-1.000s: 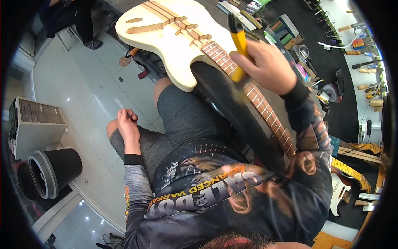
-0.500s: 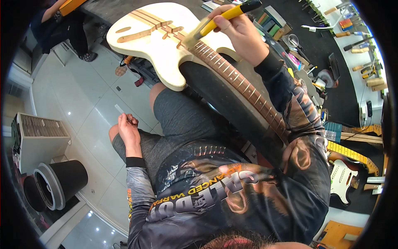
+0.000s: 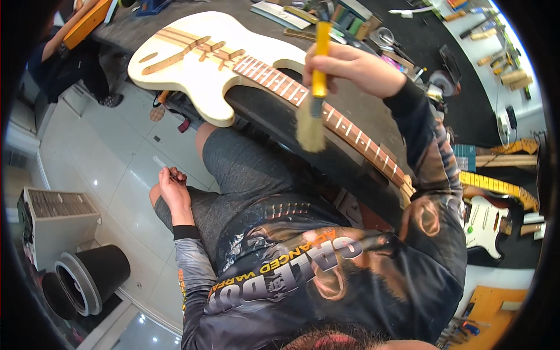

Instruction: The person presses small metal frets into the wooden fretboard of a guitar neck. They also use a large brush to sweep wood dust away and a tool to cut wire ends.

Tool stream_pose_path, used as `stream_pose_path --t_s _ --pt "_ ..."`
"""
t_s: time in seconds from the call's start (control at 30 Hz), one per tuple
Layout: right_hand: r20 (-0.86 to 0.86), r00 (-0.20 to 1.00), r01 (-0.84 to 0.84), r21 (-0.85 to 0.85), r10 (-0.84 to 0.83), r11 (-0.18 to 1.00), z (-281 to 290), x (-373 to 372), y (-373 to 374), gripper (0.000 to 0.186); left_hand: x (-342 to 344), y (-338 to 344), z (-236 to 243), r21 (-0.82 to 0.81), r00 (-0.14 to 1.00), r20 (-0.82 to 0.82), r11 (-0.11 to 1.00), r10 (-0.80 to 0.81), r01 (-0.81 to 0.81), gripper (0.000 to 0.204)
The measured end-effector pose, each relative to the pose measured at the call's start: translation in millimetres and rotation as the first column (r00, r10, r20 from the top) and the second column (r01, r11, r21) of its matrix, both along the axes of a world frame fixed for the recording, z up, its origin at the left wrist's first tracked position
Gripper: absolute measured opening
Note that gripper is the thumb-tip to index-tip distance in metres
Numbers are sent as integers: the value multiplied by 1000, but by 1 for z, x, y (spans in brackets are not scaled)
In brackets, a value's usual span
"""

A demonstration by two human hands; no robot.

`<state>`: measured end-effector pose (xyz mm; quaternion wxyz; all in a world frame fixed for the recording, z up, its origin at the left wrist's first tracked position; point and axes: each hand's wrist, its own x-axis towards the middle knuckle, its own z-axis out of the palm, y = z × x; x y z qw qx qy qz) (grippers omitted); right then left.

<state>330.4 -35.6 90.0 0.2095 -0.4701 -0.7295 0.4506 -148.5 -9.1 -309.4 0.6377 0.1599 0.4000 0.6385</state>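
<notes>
My right hand (image 3: 356, 67) is closed round the yellow handle of a flat paintbrush (image 3: 311, 129), pale bristles pointing down. The bristles hang over the dark bench edge beside the fretboard; whether they touch anything I cannot tell. Under the hand lies an unfinished electric guitar, its pale bare body (image 3: 201, 70) at the far left and its brown fretboard (image 3: 350, 129) running towards my right elbow. Routed slots and cavities show in the body. My left hand (image 3: 175, 189) rests near my knee, fingers curled on a thin pale strip (image 3: 158, 161).
Tools hang on the right wall (image 3: 496, 52). A white-and-black guitar (image 3: 484, 224) lies at the right. On the left floor stand a black bin (image 3: 105, 268) and a white cabinet (image 3: 64, 224). Another person holding an orange-brown board (image 3: 87, 26) sits at the far left.
My right hand has brought the brush from the body end of the fretboard towards me, turning the bristles downward. The whole view has shifted slightly. My left hand keeps its pose.
</notes>
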Motion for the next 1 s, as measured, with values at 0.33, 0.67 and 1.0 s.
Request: stream_pose_path --t_s 0.33,0.67,1.0 --pt "415 803 349 256 -429 901 21 41 -116 34 -10 -5 5 147 994 -58 985 98 -88 22" --pt "610 258 340 668 -749 662 8 74 -234 39 98 -31 129 477 981 -190 869 -45 132 27" --pt "96 879 397 397 -468 827 -49 -3 -24 52 101 -73 117 443 993 -110 891 -51 95 23"
